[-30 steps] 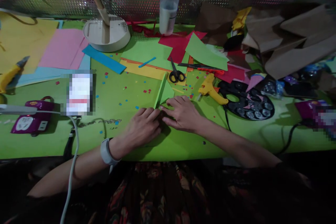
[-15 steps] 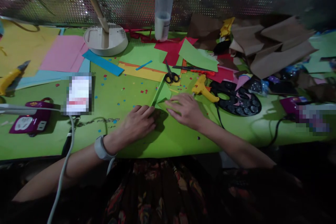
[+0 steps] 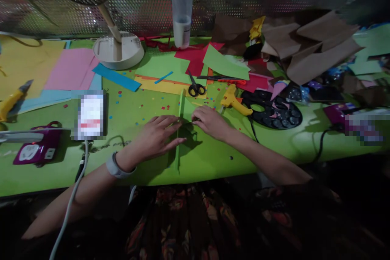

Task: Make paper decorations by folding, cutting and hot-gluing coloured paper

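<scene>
In the head view, we see a narrow, folded band of light green paper (image 3: 177, 159) running roughly from 12 to 6 o'clock across the bright green surface (image 3: 210, 166), its lower end near the front edge. The left hand (image 3: 155, 136), with a pale grey band (image 3: 114, 165) on its wrist, reaches over the paper from 9 o'clock; its thumb stands apart from its other fingers, and we cannot tell how firmly they touch the paper. The right hand (image 3: 210, 122) lies just beside it at 3 o'clock, fingers bent inward over shadowed green paper; we cannot tell whether they are clamped on it.

Taking the folded paper as the dial's centre, we find black-handled scissors (image 3: 196, 89) near 1 o'clock, a yellow plastic glue gun (image 3: 230, 98) at 2 and a black, rounded palette with shallow wells (image 3: 284, 118) towards 3. A clear, upright bottle with white contents (image 3: 182, 14) stands at 12, and the round white base of a fan (image 3: 131, 55) at 11. A flat blue paper strip (image 3: 117, 77) lies between 10 and 11, and a phone with a blurred screen (image 3: 90, 113) at 9.
</scene>
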### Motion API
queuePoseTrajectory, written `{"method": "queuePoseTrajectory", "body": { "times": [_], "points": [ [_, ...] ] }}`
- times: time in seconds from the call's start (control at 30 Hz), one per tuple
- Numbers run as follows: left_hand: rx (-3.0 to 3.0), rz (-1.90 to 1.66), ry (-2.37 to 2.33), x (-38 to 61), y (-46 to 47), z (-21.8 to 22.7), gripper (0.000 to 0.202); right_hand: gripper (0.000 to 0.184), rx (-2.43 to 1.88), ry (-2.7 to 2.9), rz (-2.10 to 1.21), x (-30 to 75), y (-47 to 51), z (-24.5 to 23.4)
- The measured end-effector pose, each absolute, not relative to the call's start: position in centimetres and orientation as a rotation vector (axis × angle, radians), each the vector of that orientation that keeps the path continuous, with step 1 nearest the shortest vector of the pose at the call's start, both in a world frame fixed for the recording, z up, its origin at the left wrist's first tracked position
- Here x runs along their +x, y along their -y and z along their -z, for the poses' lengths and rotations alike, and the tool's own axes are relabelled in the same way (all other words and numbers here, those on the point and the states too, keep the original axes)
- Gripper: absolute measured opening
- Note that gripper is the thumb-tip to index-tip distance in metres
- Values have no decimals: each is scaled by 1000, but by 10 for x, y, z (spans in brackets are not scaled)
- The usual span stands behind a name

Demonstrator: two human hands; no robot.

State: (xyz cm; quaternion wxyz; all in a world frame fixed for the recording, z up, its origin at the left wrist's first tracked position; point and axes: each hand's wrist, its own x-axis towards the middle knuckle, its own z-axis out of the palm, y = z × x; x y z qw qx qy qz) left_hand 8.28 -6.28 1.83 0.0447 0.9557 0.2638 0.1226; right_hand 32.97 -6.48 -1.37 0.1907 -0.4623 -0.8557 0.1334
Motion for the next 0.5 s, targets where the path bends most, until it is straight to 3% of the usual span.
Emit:
{"method": "queuePoseTrajectory", "body": {
  "times": [0.33,0.5],
  "points": [
    [2979,-404,-621,92,47,-3,42,15,-1242,2505,-356,341,62,17],
    [3053,-423,-576,93,42,-6,35,9,-1281,2418,-488,338,58,19]
  ]
}}
